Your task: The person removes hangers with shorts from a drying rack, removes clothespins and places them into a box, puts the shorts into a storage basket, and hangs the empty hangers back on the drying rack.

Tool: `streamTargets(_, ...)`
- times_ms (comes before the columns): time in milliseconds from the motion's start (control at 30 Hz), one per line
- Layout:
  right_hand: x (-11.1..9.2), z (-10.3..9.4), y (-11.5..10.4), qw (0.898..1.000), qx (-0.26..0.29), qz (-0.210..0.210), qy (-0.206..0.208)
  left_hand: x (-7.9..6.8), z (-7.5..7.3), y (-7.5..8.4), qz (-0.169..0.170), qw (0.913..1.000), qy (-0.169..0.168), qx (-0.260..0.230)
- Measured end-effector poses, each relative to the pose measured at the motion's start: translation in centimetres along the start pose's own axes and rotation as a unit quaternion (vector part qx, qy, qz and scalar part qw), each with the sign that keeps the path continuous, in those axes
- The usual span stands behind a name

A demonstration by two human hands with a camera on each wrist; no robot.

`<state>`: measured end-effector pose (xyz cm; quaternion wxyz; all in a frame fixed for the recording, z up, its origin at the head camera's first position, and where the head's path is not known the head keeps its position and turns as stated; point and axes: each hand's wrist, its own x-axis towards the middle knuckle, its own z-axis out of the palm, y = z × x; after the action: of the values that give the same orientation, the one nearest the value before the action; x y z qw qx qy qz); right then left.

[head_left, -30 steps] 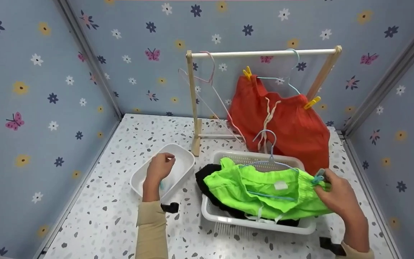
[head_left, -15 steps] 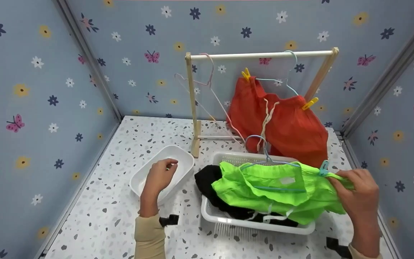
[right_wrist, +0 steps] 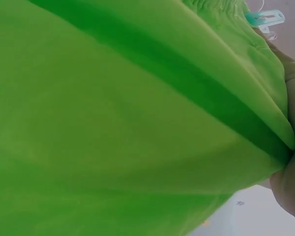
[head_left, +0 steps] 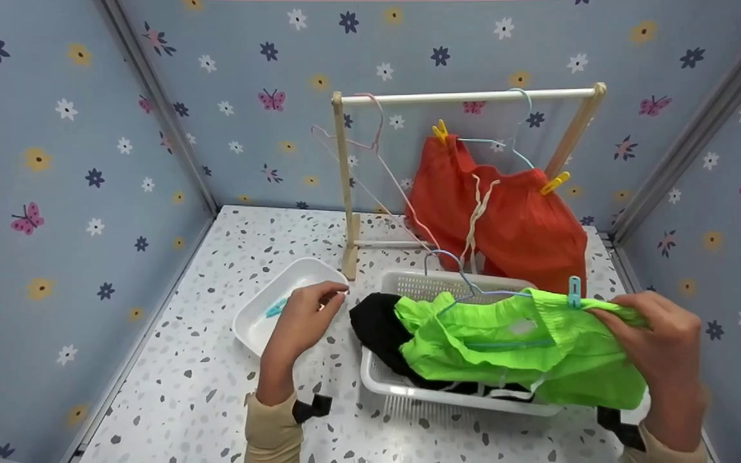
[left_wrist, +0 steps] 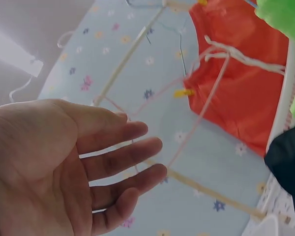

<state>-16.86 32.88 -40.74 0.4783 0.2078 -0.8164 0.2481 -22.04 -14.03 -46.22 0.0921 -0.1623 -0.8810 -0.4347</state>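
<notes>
Bright green shorts [head_left: 493,360] lie over the white basket [head_left: 409,389], with a blue wire hanger [head_left: 473,286] inside their waistband. My right hand [head_left: 663,337] pinches the waistband at its right end, beside a teal clothespin [head_left: 574,292] clipped on the waist. In the right wrist view the green cloth [right_wrist: 128,128] fills most of the picture and hides the fingertips. My left hand [head_left: 306,315] hovers over the right side of a small white tray [head_left: 248,315], its fingers loosely bent and holding nothing. Another teal clothespin [head_left: 276,307] lies in that tray.
Behind the basket stands a rack with a white bar [head_left: 435,98]. Red shorts [head_left: 505,218] hang there from yellow clothespins [head_left: 556,184], and a bare pink hanger [head_left: 380,154] hangs at left. Black cloth [head_left: 377,328] lies in the basket under the green shorts. Patterned walls [head_left: 74,193] enclose the table.
My right hand has moved right, pulling the green waistband outward from the clothespin. The blue hanger's hook has tipped left. My left hand has shifted right over the tray, uncovering the teal clothespin.
</notes>
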Motion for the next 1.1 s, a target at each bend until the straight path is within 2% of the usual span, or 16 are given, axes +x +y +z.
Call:
streamTargets(133, 1.5, 0.4, -0.9, 0.999, -0.015, -0.032, -0.017, 0.4, 0.5, 1.9, 0.055, 0.9977, -0.019, -0.033)
streamTargets(233, 2.3, 1.1, -1.7, 0.998, -0.009, -0.055, -0.021, 0.7, 0.8, 3.6, 0.103, 0.9937, -0.013, -0.041)
streamTargets(400, 3.2, 2.2, -3.1, 0.996, 0.058, -0.063, -0.019, 1.1, 1.4, 6.8, 0.189, 0.9787, -0.008, -0.08)
streamTargets(567, 4.0, 2.4, -4.5, 0.987, 0.14, -0.041, -0.061, 1.6, 2.4, 9.6, 0.238, 0.9629, -0.027, -0.124)
streamTargets(633, 4.5, 2.4, -5.2, 0.977, 0.194, -0.02, -0.087, 1.8, 2.8, 10.4, 0.246, 0.9602, -0.031, -0.128)
streamTargets(667, 4.7, 2.4, -5.6, 0.968, 0.231, -0.008, -0.097, 1.8, 2.9, 10.8, 0.251, 0.9592, -0.03, -0.126)
streamTargets(767, 4.9, 2.7, -6.8, 0.932, 0.339, 0.034, -0.125, 1.7, 3.1, 11.9, 0.264, 0.9548, -0.035, -0.133)
streamTargets(833, 4.8, 3.1, -7.3, 0.91, 0.388, 0.055, -0.136, 1.5, 3.0, 12.6, 0.269, 0.9521, -0.037, -0.141)
streamTargets(900, 4.6, 3.5, -7.6, 0.897, 0.412, 0.069, -0.145, 1.3, 3.0, 13.3, 0.268, 0.9509, -0.038, -0.151)
streamTargets(1100, 4.8, 5.1, -8.0, 0.877, 0.456, 0.063, -0.137, 1.6, 3.1, 13.8, 0.265, 0.9512, -0.038, -0.153)
